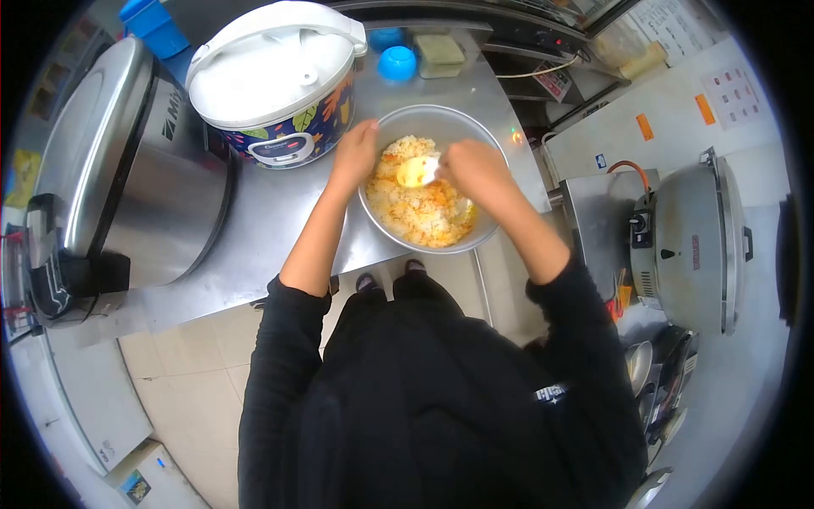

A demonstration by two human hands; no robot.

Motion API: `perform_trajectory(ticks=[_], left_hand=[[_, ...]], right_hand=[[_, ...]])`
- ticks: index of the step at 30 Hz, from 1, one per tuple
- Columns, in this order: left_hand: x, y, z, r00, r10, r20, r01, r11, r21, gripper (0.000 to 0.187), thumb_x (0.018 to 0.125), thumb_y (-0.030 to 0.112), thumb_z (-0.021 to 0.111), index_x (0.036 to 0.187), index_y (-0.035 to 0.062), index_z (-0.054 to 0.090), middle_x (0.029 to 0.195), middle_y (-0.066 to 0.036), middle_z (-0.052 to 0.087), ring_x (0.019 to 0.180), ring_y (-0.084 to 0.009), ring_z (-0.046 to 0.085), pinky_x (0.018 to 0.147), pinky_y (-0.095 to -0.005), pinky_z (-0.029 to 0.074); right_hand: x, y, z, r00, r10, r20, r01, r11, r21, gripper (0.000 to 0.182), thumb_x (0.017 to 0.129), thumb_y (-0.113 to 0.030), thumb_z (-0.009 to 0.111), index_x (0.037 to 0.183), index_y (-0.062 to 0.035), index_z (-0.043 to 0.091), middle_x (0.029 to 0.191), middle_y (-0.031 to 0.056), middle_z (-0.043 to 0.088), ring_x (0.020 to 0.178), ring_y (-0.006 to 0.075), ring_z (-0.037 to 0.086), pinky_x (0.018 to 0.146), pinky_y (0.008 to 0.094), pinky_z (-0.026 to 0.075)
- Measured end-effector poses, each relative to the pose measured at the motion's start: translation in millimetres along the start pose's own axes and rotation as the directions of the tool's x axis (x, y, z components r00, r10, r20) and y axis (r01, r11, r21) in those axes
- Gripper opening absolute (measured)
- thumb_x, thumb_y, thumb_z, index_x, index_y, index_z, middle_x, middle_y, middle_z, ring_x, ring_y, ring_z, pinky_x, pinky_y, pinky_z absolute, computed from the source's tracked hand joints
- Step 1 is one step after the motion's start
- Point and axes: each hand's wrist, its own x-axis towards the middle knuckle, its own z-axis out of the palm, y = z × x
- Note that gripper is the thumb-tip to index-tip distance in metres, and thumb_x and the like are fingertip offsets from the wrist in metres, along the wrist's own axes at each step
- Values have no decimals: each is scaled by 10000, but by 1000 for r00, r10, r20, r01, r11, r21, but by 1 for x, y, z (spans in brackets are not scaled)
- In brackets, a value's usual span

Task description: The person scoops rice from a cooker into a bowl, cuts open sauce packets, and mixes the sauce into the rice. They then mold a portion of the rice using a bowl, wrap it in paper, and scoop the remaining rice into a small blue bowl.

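Note:
A large metal mixing bowl (487, 229) stands at the right part of the steel counter. Inside it lies rice (424, 219) streaked with orange and yellow. My left hand (356, 154) grips the bowl's left rim. Over the bowl, my right hand (476, 174) is closed round a rice paddle (417, 171), whose pale head is smeared yellow and rests on or just over the rice. The paddle's handle is mostly hidden in that hand.
A white-lidded rice cooker (270, 85) with a leaf pattern stands left of the bowl, beside a big steel cooker (161, 170). Behind the bowl sit a blue cup (397, 64) and a greenish square container (439, 56). On the right is a grey round-bodied appliance (688, 246).

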Motion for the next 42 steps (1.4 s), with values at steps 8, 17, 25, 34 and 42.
perform_trajectory(ticks=[8, 17, 25, 34, 42], left_hand=[[2, -6, 2, 1000, -8, 22, 9, 999, -36, 379, 916, 279, 416, 1089, -16, 580, 1037, -230, 607, 1002, -352, 569, 867, -370, 415], [1, 3, 3, 1000, 1, -23, 0, 999, 32, 377, 918, 277, 415, 1109, -7, 573, 1057, -218, 608, 1025, -345, 562, 896, -365, 407], [-5, 6, 4, 1000, -20, -22, 19, 1000, -14, 371, 920, 271, 419, 1106, -7, 579, 1077, -208, 604, 1044, -334, 553, 903, -360, 398], [-2, 4, 4, 1000, -13, 25, 14, 999, -43, 364, 919, 259, 416, 1096, -13, 580, 1057, -211, 610, 1024, -334, 563, 886, -357, 407], [0, 0, 5, 1000, 13, -22, -13, 1000, -5, 362, 914, 270, 424, 1082, -5, 589, 1024, -220, 616, 994, -348, 575, 861, -371, 422]], right_hand=[[-13, 17, -53, 993, 116, -38, -122, 951, -285, 130, 739, -117, 581, 770, -65, 695, 782, 139, 663, 746, 280, 660, 637, 381, 520], [7, 0, 25, 743, -652, -155, 482, 681, -552, 87, 699, -118, 569, 723, -77, 641, 595, 78, 609, 541, 212, 612, 509, 343, 480], [-55, -3, -10, 778, -623, -80, 552, 740, -385, 104, 725, -146, 570, 730, -69, 640, 574, 65, 597, 534, 195, 608, 470, 326, 460], [33, 0, 4, 766, -583, -270, 411, 768, -491, 76, 660, -147, 601, 622, -97, 645, 572, 50, 609, 541, 203, 614, 471, 338, 460], [-46, -1, -42, 818, -553, -159, 460, 795, -396, 51, 685, -144, 571, 671, -108, 603, 567, 39, 565, 507, 216, 588, 481, 340, 455]])
